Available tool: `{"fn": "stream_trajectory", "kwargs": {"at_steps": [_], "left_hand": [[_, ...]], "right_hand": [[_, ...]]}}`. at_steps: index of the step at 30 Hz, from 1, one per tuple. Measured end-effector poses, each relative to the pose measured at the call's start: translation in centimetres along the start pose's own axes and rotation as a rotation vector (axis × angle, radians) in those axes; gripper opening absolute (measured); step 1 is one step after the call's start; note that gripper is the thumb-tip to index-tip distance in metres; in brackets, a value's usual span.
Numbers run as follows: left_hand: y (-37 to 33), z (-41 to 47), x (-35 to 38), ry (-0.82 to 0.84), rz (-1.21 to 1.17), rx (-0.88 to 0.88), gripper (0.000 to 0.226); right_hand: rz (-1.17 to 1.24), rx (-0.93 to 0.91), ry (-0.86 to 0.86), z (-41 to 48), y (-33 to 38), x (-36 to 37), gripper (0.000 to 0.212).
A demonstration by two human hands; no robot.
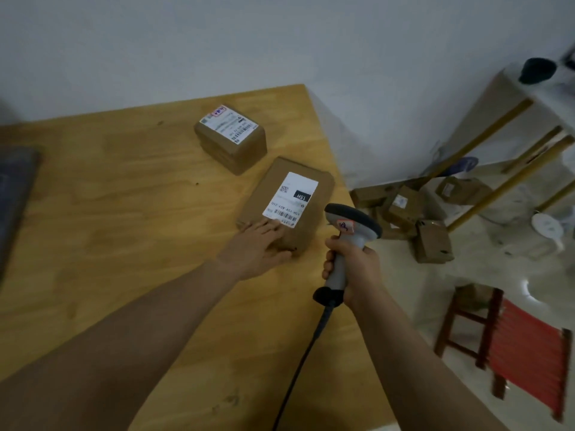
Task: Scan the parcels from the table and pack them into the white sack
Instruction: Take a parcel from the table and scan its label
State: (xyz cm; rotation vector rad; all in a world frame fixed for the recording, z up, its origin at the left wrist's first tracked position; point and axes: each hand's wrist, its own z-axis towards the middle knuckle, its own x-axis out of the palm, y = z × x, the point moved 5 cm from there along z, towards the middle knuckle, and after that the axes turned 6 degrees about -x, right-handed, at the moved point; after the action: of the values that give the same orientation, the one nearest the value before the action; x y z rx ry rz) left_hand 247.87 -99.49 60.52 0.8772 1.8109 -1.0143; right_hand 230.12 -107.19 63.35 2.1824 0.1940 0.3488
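Fingers (270, 227) of the left hand (258, 247) lie flat on the near end of the cardboard parcel (314, 219) by the tabletop's (124, 213) right edge, right hand (354, 269) gripping the scanner (351, 225); box looks stiff, likely light, best grabbed across its long sides.

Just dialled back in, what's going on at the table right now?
A person's left hand rests with straight fingers on the near brown cardboard parcel with the white label, on the wooden table. The right hand grips a grey handheld barcode scanner, its head close to that parcel's near right edge. A second brown labelled parcel lies farther back, untouched. More cardboard boxes lie on the floor to the right.
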Motion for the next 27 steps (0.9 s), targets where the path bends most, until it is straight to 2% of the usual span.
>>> {"fn": "stream_trajectory", "kwargs": {"at_steps": [1,3,5,7,8,11,14,16,18,19,21,24,25,27], "left_hand": [[1.1,-1.6,-0.5,-0.009,-0.025,-0.023,0.072],[3.6,-5.0,-1.5,-0.039,-0.005,-0.123,0.089],[5.9,-8.0,-1.7,-0.067,0.103,-0.294,0.102],[7.0,-9.9,-0.8,-0.013,0.189,-0.470,0.115],[7.0,-10.5,0.0,0.029,0.234,-0.500,0.117],[7.1,-11.4,1.3,0.037,0.332,-0.451,0.088],[9.0,-12.5,0.9,0.020,0.429,-0.330,0.062],[10.9,-14.1,0.5,0.049,0.495,-0.232,0.055],[13.3,-16.3,0.0,0.061,0.492,-0.209,0.054],[14.5,-17.4,-0.3,0.025,0.453,-0.263,0.053],[16.5,-19.4,-1.1,-0.149,0.248,-0.512,0.055],[17.6,-22.4,-0.1,-0.450,-0.416,-1.037,0.053],[17.2,-22.8,0.9,-0.470,-0.615,-1.130,0.049],[16.0,-22.6,2.7,-0.436,-0.892,-1.204,0.038]], "right_hand": [[-0.007,-0.003,0.014,-0.2,0.1,0.5,0.012],[-0.027,-0.007,0.052,-0.7,0.0,1.7,0.014],[-0.046,-0.003,0.098,-1.4,-0.3,3.1,0.015],[-0.071,0.008,0.143,-2.2,-0.9,4.5,0.017],[-0.090,0.015,0.162,-2.6,-1.2,5.2,0.017],[-0.172,0.026,0.205,-3.6,-2.1,6.8,0.015],[-0.245,0.014,0.212,-4.0,-2.5,7.5,0.014],[-0.285,-0.005,0.228,-4.2,-2.5,8.0,0.014],[-0.337,-0.011,0.263,-4.3,-2.7,8.8,0.014],[-0.363,-0.008,0.291,-4.2,-2.8,9.4,0.013],[-0.416,-0.015,0.345,-3.9,-3.4,10.7,0.010],[-0.583,-0.077,0.356,-3.0,-4.4,13.1,0.015],[-0.642,-0.089,0.373,-2.8,-4.9,14.0,0.019],[-0.726,-0.075,0.444,-2.7,-6.0,15.8,0.025]]}}
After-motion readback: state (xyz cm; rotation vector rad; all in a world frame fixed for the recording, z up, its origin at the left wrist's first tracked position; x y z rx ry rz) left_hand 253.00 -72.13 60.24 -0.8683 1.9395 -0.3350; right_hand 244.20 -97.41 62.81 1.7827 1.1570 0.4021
